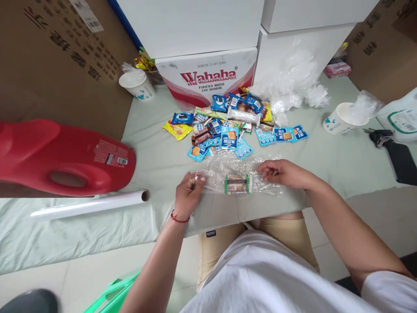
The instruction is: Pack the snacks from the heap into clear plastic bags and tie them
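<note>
A small wrapped snack (237, 184) with green ends and a barcode lies on a clear plastic bag (215, 167) near the table's front edge. My left hand (190, 189) pinches the bag's left side between thumb and fingers. At the opposite side my right hand (276, 171) has its fingers closed on the plastic. Just beyond the bag spreads a pile of packaged snacks, with a light blue packet (230, 138), a yellow packet (177, 129) and dark blue packets among them. A strip of joined blue packets (282, 135) lies to the right of the pile.
A white Wahaha carton (208, 80) stands behind the pile, beside crumpled clear bags (293, 82). On the left are a red jug (68, 158), a white roll (94, 203) and a paper cup (138, 86). Another paper cup (339, 119) and a black phone-like object (400, 161) are at right.
</note>
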Motion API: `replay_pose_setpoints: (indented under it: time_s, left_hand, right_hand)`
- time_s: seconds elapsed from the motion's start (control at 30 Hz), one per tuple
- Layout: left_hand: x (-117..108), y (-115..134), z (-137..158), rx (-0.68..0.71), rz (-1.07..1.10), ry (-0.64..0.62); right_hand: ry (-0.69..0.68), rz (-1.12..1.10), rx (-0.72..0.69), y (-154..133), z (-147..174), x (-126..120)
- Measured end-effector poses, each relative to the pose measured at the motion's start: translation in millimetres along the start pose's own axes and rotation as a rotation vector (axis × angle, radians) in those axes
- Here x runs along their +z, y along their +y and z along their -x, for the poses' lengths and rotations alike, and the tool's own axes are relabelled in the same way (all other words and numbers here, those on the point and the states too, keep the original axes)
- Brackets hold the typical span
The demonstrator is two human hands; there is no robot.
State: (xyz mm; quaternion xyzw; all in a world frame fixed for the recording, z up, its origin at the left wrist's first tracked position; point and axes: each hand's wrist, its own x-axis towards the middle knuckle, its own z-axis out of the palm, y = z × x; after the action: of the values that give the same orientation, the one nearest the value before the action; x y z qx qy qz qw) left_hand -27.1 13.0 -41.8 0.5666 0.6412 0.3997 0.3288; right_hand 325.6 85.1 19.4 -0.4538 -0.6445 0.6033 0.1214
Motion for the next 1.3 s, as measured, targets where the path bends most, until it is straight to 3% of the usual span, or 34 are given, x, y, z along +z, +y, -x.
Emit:
replay_pose_setpoints:
  time_s: [0.13,0.27,0.37,0.47,0.5,0.57,0.63,0.7,0.8,0.9,1.0,1.07,1.17,1.3]
  left_hand:
    - [6.1,0.4,-10.4,-0.045,0.016,0.067]
    - [2.0,7.7,-16.3,-0.012,-0.176,0.193]
    - [-7.6,32.7,-1.8,0.202,-0.388,0.53]
    - [-9.0,70.2,29.8,0.603,-0.469,0.802]
    - [-5.0,81.5,40.4,0.702,-0.45,0.778]
    - [10.1,97.0,55.1,0.831,-0.38,0.423]
    - [30.7,100.4,57.3,0.811,-0.353,0.094]
    - [49.9,93.7,49.2,0.721,-0.39,-0.04]
    - [66.0,78.5,32.8,0.648,-0.457,-0.059]
    - [67.8,71.9,26.5,0.639,-0.48,-0.052]
    - [65.8,73.7,28.5,0.631,-0.498,-0.056]
    - [65.2,75.8,29.7,0.63,-0.505,-0.063]
    - [65.0,77.5,29.0,0.639,-0.495,-0.069]
    - [64.1,78.9,29.0,0.629,-0.512,-0.08]
  right_hand:
    - [0.06,-0.055,0.047,8.4,8.4,-0.3]
    - [0.118,-0.087,0.113,16.5,12.1,2.9]
    - [0.175,-0.115,0.124,20.4,12.7,6.5]
    - [0.178,-0.141,0.128,21.7,12.2,10.0]
    - [0.174,-0.149,0.131,21.8,11.9,10.8]
    - [0.168,-0.167,0.14,22.0,11.7,11.2]
    - [0.175,-0.188,0.14,23.0,12.7,9.6]
    - [0.186,-0.199,0.13,25.6,16.0,5.3]
    - [0.2,-0.173,0.134,32.5,25.0,-7.5]
    - [0.23,-0.086,0.153,39.3,32.3,-25.4]
    - [0.386,0.126,0.128,36.2,26.1,-39.2]
    - [0.46,0.32,0.048,25.9,10.8,-40.7]
    - [0.439,0.637,-0.096,4.0,-24.1,-30.3]
    - [0.406,0.891,-0.04,-16.6,-70.3,-9.0]
